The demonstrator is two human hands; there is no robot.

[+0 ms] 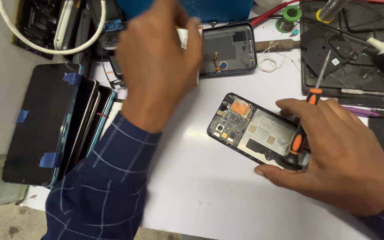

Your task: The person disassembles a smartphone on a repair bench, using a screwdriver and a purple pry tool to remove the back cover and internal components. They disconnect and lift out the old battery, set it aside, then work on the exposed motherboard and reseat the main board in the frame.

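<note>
A stack of phone screens [45, 124], about four, is lying at nine o'clock. The left hand [158, 58] is pinching one small white part [184, 38], raised at eleven o'clock. The right hand [334, 155] is gripping one orange-handled screwdriver [310, 113] and steadying one opened smartphone [254, 131], lying at its nine o'clock.

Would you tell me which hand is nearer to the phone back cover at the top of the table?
Left. The left hand hovers right beside the back cover, overlapping its left edge. The right hand is lower down, holding a screwdriver over the opened phone.
</note>
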